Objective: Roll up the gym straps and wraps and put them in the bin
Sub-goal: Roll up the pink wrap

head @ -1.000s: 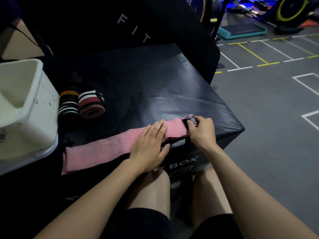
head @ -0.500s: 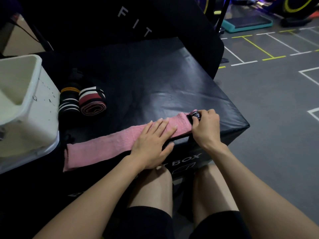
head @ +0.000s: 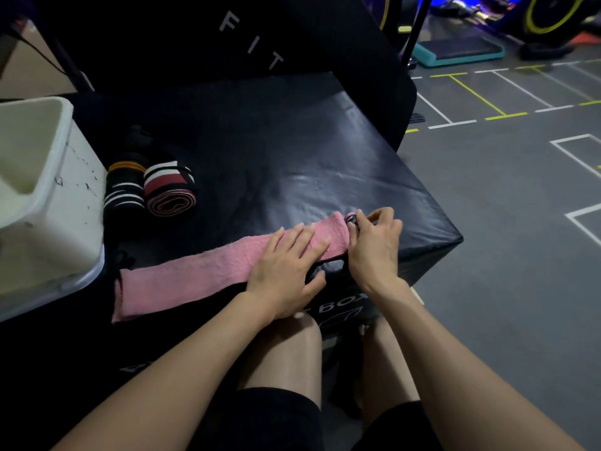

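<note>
Across the middle of the frame we see a pink wrap (head: 182,276) laid out flat along the near edge of a black padded plyo box (head: 292,151), running from lower left up toward the right. Our left hand (head: 286,265) lies flat on the wrap with fingers straight and spread, pressing the cloth against the box top. Our right hand (head: 374,245) sits just to the right of it, fingers curled, pinching the wrap's right end, where a small tight roll with a dark tab (head: 352,220) shows between thumb and forefinger. A thin black strap or loop (head: 328,263) hangs below the wrap between our two hands, over the box's front face.

Toward the left of the box top, two wraps stand already rolled: a black one with white and orange stripes (head: 124,187), and touching its right side a red, white and black one (head: 170,193) with its spiral end facing us. Both are well apart from the pink wrap. At the far left of the frame sits a white plastic bin (head: 65,196), its open top facing up, just beside the striped rolls.

Our bare knees and black shorts show at the bottom. A second black pad lettered "FIT" (head: 250,43) rises behind the box, and in the upper right the grey gym floor (head: 504,206) carries white and yellow lines.
</note>
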